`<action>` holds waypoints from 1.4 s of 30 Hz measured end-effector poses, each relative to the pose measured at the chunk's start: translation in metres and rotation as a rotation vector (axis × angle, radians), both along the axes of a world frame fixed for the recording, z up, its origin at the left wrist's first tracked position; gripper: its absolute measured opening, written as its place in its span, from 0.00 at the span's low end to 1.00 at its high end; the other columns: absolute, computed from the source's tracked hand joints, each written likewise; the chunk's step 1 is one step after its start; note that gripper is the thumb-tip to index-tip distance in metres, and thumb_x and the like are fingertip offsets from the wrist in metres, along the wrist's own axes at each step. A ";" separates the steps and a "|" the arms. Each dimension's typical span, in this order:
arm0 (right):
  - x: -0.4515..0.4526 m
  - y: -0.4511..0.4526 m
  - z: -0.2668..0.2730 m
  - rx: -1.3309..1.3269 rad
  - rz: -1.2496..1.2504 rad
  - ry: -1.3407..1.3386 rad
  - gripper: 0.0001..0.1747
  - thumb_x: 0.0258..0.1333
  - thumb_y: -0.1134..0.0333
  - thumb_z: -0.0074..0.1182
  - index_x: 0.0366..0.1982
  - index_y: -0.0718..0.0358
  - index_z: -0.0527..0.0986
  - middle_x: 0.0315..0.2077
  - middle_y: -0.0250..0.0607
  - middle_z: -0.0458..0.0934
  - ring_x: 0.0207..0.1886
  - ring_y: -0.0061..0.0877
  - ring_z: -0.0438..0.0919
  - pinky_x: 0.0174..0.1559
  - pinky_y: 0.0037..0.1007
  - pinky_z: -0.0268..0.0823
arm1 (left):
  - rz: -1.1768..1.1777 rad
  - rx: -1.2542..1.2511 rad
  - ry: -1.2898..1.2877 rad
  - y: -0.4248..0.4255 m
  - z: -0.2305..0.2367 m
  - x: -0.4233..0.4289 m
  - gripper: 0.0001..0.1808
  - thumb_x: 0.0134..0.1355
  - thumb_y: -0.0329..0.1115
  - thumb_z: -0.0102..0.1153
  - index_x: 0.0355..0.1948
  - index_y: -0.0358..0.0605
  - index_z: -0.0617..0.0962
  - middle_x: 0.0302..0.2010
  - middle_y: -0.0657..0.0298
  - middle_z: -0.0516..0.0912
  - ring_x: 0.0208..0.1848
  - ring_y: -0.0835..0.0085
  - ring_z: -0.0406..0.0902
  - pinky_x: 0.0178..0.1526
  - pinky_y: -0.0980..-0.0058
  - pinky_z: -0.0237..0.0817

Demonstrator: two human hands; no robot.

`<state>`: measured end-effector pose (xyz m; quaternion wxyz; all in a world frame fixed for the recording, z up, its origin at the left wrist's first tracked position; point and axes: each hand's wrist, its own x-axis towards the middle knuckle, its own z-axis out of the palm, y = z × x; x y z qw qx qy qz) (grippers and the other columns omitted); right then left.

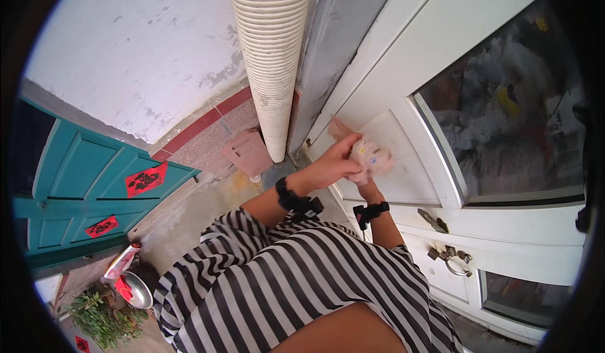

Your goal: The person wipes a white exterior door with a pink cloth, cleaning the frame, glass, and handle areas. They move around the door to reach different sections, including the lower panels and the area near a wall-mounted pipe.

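Observation:
Both arms reach toward the white door (406, 178), with a bunched pale-pink cloth (375, 159) in front of its lower panel. My left hand (333, 164) grips the cloth from the left, and a loose corner of it sticks out above the fingers. From below, my right hand (370, 192) holds the same cloth, its fingers mostly hidden behind the folds. Small yellow and blue marks show on the fabric, which is slightly blurred. Black wrist straps with small devices sit on both wrists.
A ribbed white pipe (272, 60) runs down the corner beside a pink dustpan-like plastic piece (249, 152). To the left is a teal door (85, 178) with red paper signs. A metal pan (139, 287) and potted plants (101, 317) stand lower left. A padlocked latch (449, 256) juts from the white door.

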<state>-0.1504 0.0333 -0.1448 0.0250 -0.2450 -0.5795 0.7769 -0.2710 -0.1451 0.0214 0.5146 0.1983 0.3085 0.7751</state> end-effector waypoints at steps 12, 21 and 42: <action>-0.044 -0.036 0.114 1.183 0.387 -0.178 0.23 0.57 0.48 0.60 0.45 0.57 0.78 0.38 0.42 0.84 0.39 0.35 0.82 0.43 0.33 0.74 | -0.037 -0.520 -0.039 -0.042 -0.103 -0.033 0.41 0.69 0.50 0.55 0.75 0.57 0.49 0.75 0.62 0.52 0.68 0.64 0.66 0.64 0.63 0.65; 0.016 -0.013 0.097 0.737 0.431 -0.297 0.21 0.54 0.59 0.62 0.48 0.61 0.78 0.43 0.45 0.82 0.48 0.37 0.81 0.49 0.31 0.72 | -0.667 -0.264 0.005 0.006 -0.141 -0.004 0.27 0.77 0.43 0.44 0.72 0.43 0.63 0.68 0.64 0.70 0.65 0.74 0.71 0.65 0.69 0.66; 0.296 -0.063 -0.047 0.167 -0.005 -0.578 0.23 0.69 0.57 0.55 0.53 0.69 0.78 0.44 0.41 0.85 0.47 0.22 0.80 0.51 0.26 0.71 | 1.061 -0.393 1.068 0.145 -0.014 -0.118 0.20 0.62 0.37 0.56 0.49 0.32 0.71 0.48 0.40 0.74 0.48 0.44 0.74 0.53 0.55 0.67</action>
